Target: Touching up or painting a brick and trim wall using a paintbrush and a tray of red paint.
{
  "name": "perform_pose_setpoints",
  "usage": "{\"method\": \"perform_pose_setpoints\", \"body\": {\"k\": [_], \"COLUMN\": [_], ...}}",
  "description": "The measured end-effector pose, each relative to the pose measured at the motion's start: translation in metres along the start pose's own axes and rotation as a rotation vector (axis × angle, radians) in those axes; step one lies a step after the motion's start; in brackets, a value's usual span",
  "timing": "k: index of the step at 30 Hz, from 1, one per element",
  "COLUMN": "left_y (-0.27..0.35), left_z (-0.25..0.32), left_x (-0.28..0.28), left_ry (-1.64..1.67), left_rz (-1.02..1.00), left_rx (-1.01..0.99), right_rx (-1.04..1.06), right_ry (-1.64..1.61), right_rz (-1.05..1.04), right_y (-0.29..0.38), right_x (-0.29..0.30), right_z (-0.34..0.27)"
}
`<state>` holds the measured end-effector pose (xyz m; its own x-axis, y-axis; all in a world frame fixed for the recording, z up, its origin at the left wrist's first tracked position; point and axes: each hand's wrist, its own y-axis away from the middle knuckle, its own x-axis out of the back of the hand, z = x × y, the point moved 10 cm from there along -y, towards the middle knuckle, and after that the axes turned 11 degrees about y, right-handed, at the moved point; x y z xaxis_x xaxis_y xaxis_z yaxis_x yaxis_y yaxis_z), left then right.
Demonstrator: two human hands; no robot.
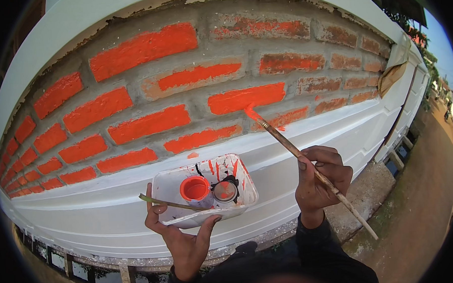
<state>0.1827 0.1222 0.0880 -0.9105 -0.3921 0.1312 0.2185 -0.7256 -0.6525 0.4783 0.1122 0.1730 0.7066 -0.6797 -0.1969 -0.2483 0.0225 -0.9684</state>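
Observation:
Between the fingers and thumb of my right hand (321, 179) is a long-handled paintbrush (287, 142). Its orange-red tip touches the lower edge of a freshly coated brick (246, 97) in the wall. My left hand (185, 238) grips the near rim of a white plastic tub (247, 186), held up in front of the white wall base. Inside stand an open pot of orange-red paint (195, 188) and a second small container (225, 191) with a grey, paint-smeared top and black smears around it. A thin green-ended stick (172, 204), perhaps another brush handle, lies across the tub near my left fingers.
Bricks on the left are solid orange-red; a partly coated brick (199, 76) and weathered bricks (318, 84) show elsewhere amid grey mortar (202, 32). White molding (130, 206) runs below. A brown cloth or dry leaf (392, 77) hangs right. Underneath lies a gutter with concrete crossbars (127, 280); a dirt road (415, 205) runs alongside.

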Motion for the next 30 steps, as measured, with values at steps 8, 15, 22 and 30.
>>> {"method": "perform_pose_setpoints", "body": {"k": [8,15,22,30], "left_y": [0.005,0.002,0.001,0.003], "left_z": [-0.008,-0.003,-0.004,-0.006], "left_x": [-0.001,0.0,0.0,0.0], "left_ry": [0.079,0.12,0.04,0.009], "left_rz": [0.0,0.01,0.005,0.01], "left_rx": [0.089,0.05,0.086,0.068], "right_rx": [0.057,0.28,0.268,0.325], "right_ry": [0.145,0.277,0.246,0.192], "right_rz": [0.19,-0.158,-0.135,-0.212], "right_y": [-0.012,-0.013,-0.018,-0.008], "right_x": [0.039,-0.019,0.003,-0.029], "right_z": [0.009,-0.035,-0.03,-0.048]}}
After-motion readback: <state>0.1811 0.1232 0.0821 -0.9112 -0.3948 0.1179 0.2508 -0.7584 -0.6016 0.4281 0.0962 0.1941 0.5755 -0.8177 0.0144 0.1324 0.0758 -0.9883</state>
